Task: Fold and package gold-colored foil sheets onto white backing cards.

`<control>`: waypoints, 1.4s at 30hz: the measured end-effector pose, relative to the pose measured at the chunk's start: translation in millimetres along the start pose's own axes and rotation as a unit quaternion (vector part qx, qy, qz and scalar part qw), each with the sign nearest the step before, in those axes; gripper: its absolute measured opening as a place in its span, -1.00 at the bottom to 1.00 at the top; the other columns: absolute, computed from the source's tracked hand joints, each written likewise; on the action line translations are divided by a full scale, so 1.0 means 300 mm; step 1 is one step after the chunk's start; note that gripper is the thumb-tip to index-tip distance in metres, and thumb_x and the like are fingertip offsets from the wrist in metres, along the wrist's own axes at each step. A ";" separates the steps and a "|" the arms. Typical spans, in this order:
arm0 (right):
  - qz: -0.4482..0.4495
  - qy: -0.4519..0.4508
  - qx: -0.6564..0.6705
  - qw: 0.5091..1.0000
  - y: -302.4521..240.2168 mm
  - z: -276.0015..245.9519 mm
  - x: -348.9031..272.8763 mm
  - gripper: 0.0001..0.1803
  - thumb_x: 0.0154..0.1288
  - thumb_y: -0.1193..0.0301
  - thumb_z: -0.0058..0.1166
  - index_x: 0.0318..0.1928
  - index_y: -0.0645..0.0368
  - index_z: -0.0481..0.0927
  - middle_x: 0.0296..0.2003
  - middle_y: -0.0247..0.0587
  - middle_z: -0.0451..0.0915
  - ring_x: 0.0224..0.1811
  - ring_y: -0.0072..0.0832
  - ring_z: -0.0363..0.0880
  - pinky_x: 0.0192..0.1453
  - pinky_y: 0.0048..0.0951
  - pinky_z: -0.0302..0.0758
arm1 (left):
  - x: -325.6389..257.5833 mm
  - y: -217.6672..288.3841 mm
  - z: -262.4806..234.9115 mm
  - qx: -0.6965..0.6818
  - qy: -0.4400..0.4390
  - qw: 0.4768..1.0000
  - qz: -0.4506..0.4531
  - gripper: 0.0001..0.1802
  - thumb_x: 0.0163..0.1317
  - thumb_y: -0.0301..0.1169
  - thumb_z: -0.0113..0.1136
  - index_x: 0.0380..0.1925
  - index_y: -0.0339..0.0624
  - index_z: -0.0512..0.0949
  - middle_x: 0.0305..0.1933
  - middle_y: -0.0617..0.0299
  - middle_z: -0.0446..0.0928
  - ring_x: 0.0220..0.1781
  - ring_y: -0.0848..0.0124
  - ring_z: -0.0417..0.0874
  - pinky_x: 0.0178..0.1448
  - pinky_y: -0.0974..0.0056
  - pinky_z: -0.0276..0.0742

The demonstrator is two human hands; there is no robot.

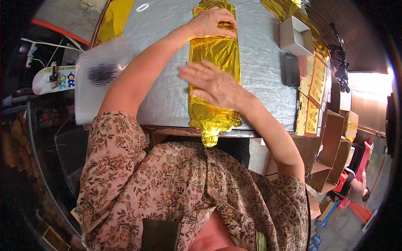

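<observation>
A flat, bottle-shaped gold foil balloon (215,50) lies lengthwise on the grey cloth-covered table (163,92). Its narrow neck hangs over the near edge, toward my body. My left hand (213,23) is on the far part of the balloon, fingers bent and closed on the foil, with a crease running across just below them. Over the middle of the balloon is my right hand (215,85), palm down, its fingers stretched out and slightly blurred. It holds nothing; whether it touches the foil I cannot tell.
Clear plastic bags (100,79) lie at the table's left edge. A white open box (296,35), a dark pouch-like item (289,69) and yellow printed packages (314,92) line the right side. Cardboard boxes (331,154) stand beyond. Another person (356,188) is at far right.
</observation>
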State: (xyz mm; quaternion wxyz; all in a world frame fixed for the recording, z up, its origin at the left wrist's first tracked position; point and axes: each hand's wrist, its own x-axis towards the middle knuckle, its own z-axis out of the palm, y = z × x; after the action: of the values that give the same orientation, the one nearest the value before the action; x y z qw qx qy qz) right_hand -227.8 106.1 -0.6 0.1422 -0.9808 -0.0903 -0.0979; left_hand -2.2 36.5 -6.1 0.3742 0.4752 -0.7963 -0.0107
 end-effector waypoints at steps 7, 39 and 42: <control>0.173 0.217 -0.068 0.958 0.129 -0.195 -0.137 -0.50 0.25 0.70 -0.06 0.11 0.01 0.71 0.06 -0.21 0.65 0.11 -0.12 0.52 0.27 -0.15 0.40 | 0.015 0.033 -0.054 0.023 -0.014 1.000 0.006 -0.63 0.23 -0.04 0.42 -0.12 -0.01 0.68 0.02 0.29 0.61 0.15 0.25 0.57 0.33 0.15 0.40; 0.163 0.117 -0.158 0.967 0.286 -0.068 -0.153 -0.55 0.29 0.56 0.09 0.09 -0.20 0.76 0.01 -0.47 0.63 0.06 -0.38 0.54 0.24 -0.20 0.29 | -0.478 0.283 -0.182 0.089 -0.108 0.989 0.058 -0.63 0.14 -0.49 0.25 0.00 -0.20 0.62 0.13 0.19 0.62 0.20 0.16 0.60 0.31 0.14 0.54; 0.148 0.126 -0.162 0.967 0.310 -0.050 -0.163 -0.48 0.22 0.59 0.10 0.12 -0.24 0.74 0.02 -0.51 0.60 0.02 -0.36 0.50 0.21 -0.19 0.31 | -0.436 0.283 -0.147 0.092 -0.121 0.987 0.046 -0.47 0.11 -0.55 0.22 0.16 -0.19 0.57 0.28 0.16 0.56 0.35 0.13 0.53 0.44 0.11 0.47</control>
State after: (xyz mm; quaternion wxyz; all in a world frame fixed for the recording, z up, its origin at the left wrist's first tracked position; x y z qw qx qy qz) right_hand -258.3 6.7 -21.4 0.0045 -0.9730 0.0913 -0.2120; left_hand -4.0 197.9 -19.4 0.2299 0.4653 -0.8545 0.0228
